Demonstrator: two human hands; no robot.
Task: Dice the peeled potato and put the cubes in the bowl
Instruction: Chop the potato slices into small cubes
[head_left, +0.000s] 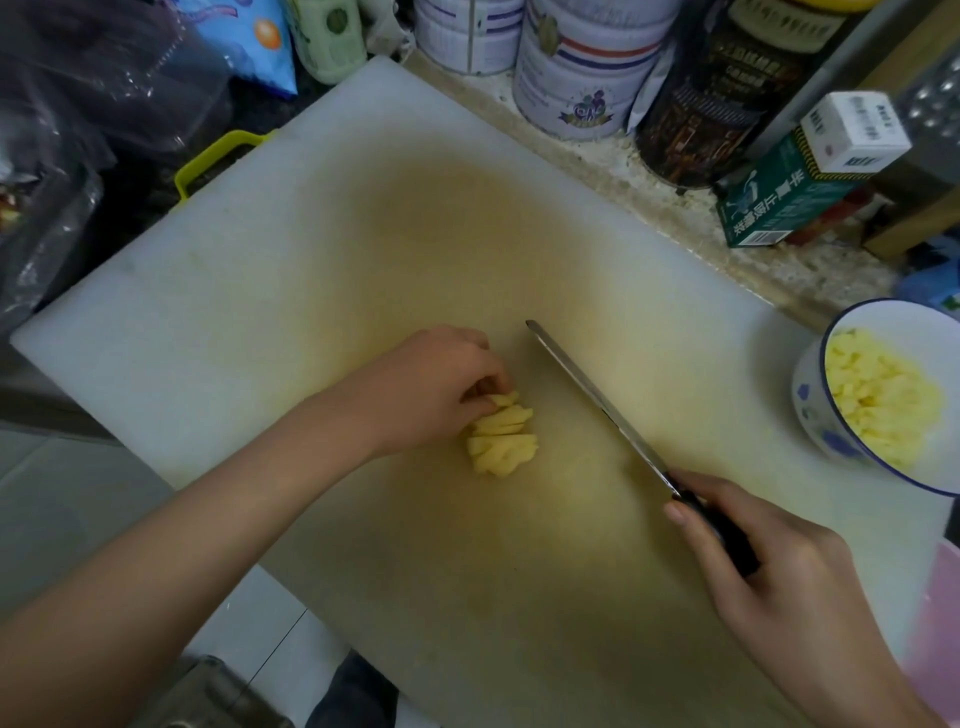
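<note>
Head view. A white cutting board (363, 249), yellowed across its middle, fills most of the frame.

Just below the board's centre lies the sliced potato (501, 439), a small pale-yellow pile of strips leaning on one another.

The left hand (431, 384) reaches in from 8 o'clock. Its fingers are curled downward. The fingertips (485, 388) pinch the end of the pile nearest 11 o'clock, while the rest of the pile lies uncovered toward 5 o'clock.

The right hand (769, 561) enters from 4 o'clock, its fingers wrapped round the black handle of a knife (597, 400). The thumb lies straight along the handle's near side.

The blade runs diagonally, with its tip toward 11 o'clock. It lies at 3 o'clock of the potato pile and clearly apart from it. Whether the edge rests on the board cannot be told.

At 3 o'clock, on the board's right edge, stands a white bowl (815, 410) with a blue rim and blue floral marks. It holds a heap of potato cubes (878, 400).

Beyond the board, a stone counter carries several things:
- At 12 to 1 o'clock: round tins (587, 67).
- At 2 o'clock: a green carton (779, 202) with a small white box (852, 132) on top.
- At 10 o'clock: clear plastic bags (78, 104) and a yellow handle (218, 156).
</note>
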